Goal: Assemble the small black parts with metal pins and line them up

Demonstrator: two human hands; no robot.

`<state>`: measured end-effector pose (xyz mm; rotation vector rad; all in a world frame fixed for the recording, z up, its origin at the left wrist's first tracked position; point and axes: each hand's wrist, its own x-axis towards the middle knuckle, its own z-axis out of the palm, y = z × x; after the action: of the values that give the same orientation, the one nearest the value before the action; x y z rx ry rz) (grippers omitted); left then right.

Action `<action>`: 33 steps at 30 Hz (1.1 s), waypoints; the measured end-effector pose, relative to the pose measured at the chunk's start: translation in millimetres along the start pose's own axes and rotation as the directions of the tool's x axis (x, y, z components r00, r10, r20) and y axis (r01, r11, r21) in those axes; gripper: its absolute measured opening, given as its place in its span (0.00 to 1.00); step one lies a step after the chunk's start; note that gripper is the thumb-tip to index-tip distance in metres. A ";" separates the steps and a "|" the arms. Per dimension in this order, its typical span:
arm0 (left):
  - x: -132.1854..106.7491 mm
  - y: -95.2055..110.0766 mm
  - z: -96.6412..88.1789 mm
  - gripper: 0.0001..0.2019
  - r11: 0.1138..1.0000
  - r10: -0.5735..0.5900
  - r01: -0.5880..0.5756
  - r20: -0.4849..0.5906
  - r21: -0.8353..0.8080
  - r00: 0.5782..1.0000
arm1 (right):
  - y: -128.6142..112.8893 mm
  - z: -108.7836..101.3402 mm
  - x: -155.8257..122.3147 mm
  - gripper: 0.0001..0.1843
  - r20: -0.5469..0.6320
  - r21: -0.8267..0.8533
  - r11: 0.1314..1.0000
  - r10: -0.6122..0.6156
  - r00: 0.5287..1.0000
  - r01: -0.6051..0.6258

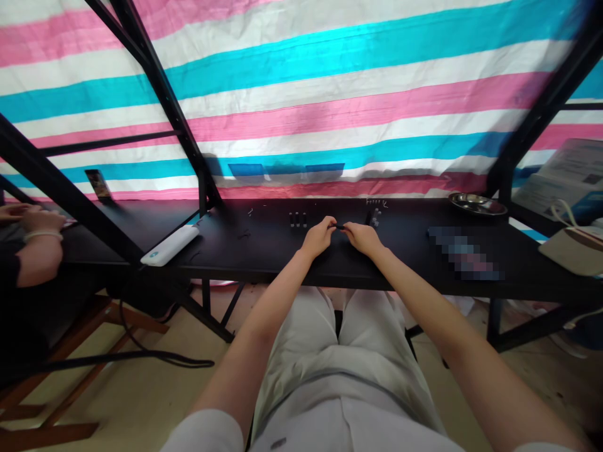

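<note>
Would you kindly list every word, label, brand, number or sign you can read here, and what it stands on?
No text is readable.
White device: teal mark, too small.
Pale item at the right edge: possible print, too blurred.
Pixelated item: obscured.
Wearer's pale top: small grey mark, too blurred.
Small black piece being held: no visible lettering.

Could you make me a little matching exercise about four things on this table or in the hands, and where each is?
1. white device
2. metal dish
3. small dark piece
4. row of three dark pieces

A. held by left hand and right hand
B. right, near the table's back edge
C. just left of the left hand
D. far left, near the front edge

Pairs: 1-D, 2-B, 3-A, 4-C
</note>
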<state>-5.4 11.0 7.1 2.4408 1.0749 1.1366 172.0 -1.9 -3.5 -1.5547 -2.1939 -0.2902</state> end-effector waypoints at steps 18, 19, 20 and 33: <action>0.8 2.7 -5.6 0.08 0.997 -0.062 0.062 -0.013 0.051 0.998 | -1.8 1.0 1.2 0.16 -0.050 0.008 1.000 -0.012 0.999 0.012; 0.5 3.8 -6.2 0.08 0.995 -0.066 0.067 -0.013 0.072 0.998 | -1.7 1.3 1.3 0.16 -0.051 0.010 1.000 -0.013 0.999 0.013; 0.2 4.8 -6.7 0.08 0.993 -0.071 0.072 -0.013 0.092 0.997 | -1.8 1.6 1.3 0.16 -0.051 0.010 1.000 -0.012 0.999 0.013; -0.3 2.2 -0.8 0.17 0.969 -0.062 0.073 -0.056 0.236 0.997 | -5.8 -2.5 -0.6 0.16 -0.045 0.039 0.999 -0.033 0.998 0.035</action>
<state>-5.0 9.2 8.6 2.5421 1.3715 1.1077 167.3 -5.4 -1.2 -1.4766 -2.1806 -0.2869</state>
